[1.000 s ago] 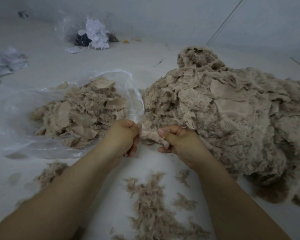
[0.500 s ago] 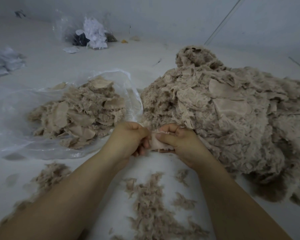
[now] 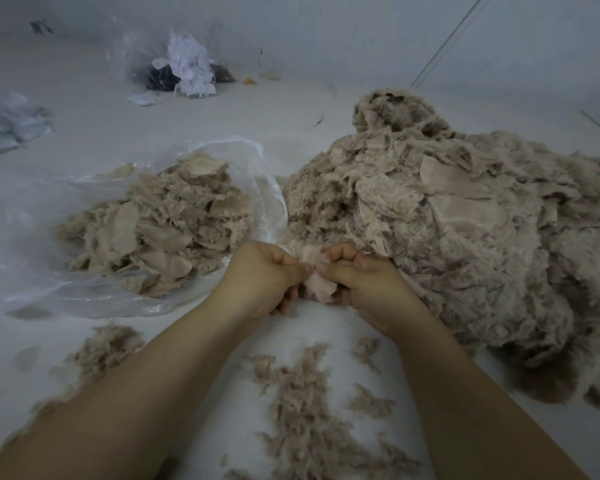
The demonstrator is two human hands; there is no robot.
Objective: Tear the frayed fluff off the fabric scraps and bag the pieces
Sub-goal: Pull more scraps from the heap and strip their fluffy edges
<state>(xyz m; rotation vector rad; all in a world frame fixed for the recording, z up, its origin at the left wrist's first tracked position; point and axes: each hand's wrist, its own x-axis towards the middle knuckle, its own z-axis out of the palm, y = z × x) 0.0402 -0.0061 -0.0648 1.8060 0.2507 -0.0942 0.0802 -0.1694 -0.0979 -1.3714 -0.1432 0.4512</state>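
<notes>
Closed up since earlier: left hand (image 3: 264, 271) and right hand (image 3: 364, 278) now thumb-to-thumb, both pinching one fabric scrap (image 3: 321, 287).

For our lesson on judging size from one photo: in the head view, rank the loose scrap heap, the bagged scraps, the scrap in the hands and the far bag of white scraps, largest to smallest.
1. Scrap heap
2. Bagged scraps
3. Far bag, though distance shrinks it, so its true rank is unsure
4. Held scrap, pinched by both hands
</notes>
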